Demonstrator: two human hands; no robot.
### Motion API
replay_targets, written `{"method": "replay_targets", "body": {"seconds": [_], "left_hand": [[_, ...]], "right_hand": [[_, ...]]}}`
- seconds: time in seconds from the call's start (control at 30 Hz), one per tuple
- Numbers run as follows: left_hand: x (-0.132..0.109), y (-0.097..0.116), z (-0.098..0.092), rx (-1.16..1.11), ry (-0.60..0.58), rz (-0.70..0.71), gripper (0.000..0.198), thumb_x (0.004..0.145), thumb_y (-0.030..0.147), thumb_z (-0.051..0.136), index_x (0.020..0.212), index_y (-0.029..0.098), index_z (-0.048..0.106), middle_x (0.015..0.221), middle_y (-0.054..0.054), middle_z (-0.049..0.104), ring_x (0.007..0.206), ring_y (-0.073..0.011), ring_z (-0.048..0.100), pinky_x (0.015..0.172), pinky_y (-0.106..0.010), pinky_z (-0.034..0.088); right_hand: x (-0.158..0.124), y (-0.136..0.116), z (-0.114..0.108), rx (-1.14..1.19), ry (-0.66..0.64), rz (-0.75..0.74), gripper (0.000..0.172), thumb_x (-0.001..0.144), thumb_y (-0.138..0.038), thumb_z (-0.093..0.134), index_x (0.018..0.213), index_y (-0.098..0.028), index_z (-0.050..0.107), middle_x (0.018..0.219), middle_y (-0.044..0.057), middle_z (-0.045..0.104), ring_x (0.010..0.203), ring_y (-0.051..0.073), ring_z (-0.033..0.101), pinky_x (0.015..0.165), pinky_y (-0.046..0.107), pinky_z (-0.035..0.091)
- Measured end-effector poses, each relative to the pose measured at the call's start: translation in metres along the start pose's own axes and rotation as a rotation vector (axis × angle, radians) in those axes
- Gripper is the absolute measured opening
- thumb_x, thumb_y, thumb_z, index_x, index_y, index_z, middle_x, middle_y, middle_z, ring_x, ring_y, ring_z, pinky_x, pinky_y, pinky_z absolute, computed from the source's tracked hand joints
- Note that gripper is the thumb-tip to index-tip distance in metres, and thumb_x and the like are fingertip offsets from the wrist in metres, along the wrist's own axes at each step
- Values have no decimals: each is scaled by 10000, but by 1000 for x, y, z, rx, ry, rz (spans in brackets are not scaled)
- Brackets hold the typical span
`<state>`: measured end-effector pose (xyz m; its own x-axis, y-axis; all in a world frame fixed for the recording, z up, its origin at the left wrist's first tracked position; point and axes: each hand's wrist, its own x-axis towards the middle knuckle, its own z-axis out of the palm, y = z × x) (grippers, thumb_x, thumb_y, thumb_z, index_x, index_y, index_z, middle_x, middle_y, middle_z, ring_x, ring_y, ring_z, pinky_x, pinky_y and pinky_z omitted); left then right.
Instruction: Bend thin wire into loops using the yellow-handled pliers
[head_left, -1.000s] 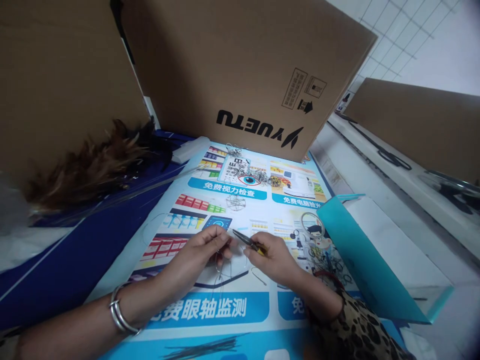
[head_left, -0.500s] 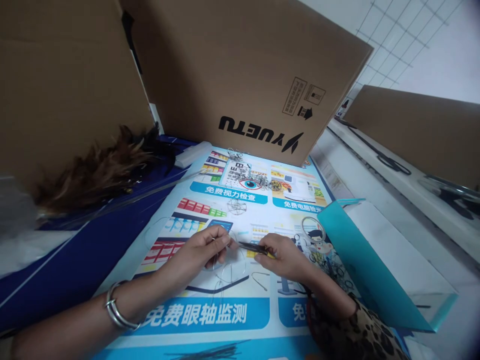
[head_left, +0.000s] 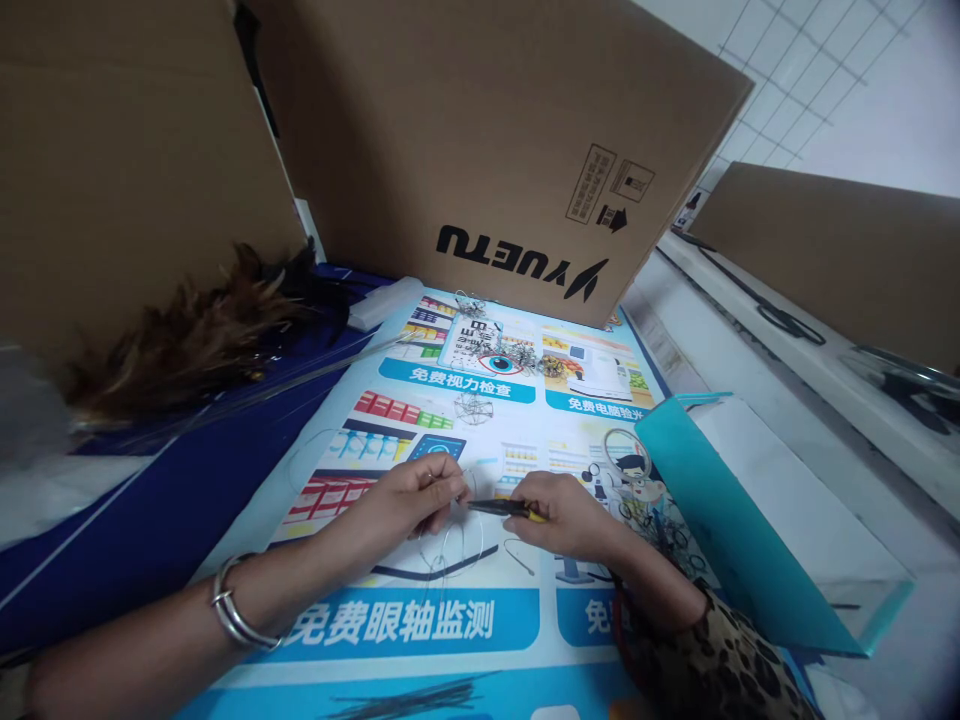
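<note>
Large cardboard box (head_left: 480,130), standing at the rear, its lettering upside down; surface, covered by a printed sheet (head_left: 262,690) in blue and white; teal box (head_left: 735,530), white inside, at the right; bunch of brown feathers (head_left: 195,340), at the left on blue cloth (head_left: 172,510).

Left hand (head_left: 424,495), a silver bracelet (head_left: 232,605) at the wrist; thumb and fingers pinched together on thin wire. Right hand (head_left: 562,512), with spotted sleeve (head_left: 727,660); fingers wrapped round the yellow handles of dark pliers (head_left: 495,507); the pliers lie nearly level, tip pointing at the left fingertips.

Wire loops (head_left: 444,560), fine and pale, hanging below the left hand over the middle of the sheet; partly too faint to trace.

Change noted: a second ago the pliers slant, tip raised above the left fingertips; now the tip is lower and right beside them; this seems to bring the tool to the wire's working point, though whether the jaws grip wire cannot be told.

Smaller items: bundle of dark wire rods (head_left: 412,698), near edge; open wire ball (head_left: 474,408), beyond the hands; bent wire piece (head_left: 520,562), lying loose below the pliers.
</note>
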<state>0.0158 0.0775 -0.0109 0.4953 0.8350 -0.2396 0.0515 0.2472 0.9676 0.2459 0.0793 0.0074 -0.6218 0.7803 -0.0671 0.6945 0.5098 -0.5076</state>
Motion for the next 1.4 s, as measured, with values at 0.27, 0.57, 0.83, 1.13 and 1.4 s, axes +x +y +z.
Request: {"method": "replay_targets", "body": {"seconds": [0.27,0.57,0.83,1.13,1.4], "left_hand": [[0,-1,2,-6,87,48,252,847,409,480,801,167,534,504,63,442,450,-73,344,433,-185,261],[0,-1,3,19,116,88,245,847,404,486,805,168,535,529,54,474,472,-80,392,443,-191,296],[-1,-4,1,65,120,113,242,857,406,474,812,175,530,534,58,469,475,-81,387,453,-197,306],[-1,-5,1,28,127,104,239,853,401,486,799,173,536,526,59,469,471,-79,398,453,-193,307],[1,-4,4,-93,113,57,240,823,407,526,845,169,541,611,24,563,484,-89,472,464,-202,347]], "right_hand": [[0,-1,3,-12,42,52,214,811,-326,550,663,-176,513,629,-31,516,604,88,468,538,195,269],[0,-2,3,-35,44,63,241,817,-358,538,664,-174,507,625,-33,514,587,82,454,522,198,242],[-2,-2,4,-81,50,47,210,808,-381,549,730,-186,539,696,-17,555,639,98,486,543,200,262],[-1,-1,7,-118,77,60,224,813,-370,540,697,-178,533,688,-9,568,643,105,495,553,207,263],[1,-3,7,-10,129,123,258,828,-342,511,638,-168,500,600,-36,472,572,82,425,513,197,234]]}}
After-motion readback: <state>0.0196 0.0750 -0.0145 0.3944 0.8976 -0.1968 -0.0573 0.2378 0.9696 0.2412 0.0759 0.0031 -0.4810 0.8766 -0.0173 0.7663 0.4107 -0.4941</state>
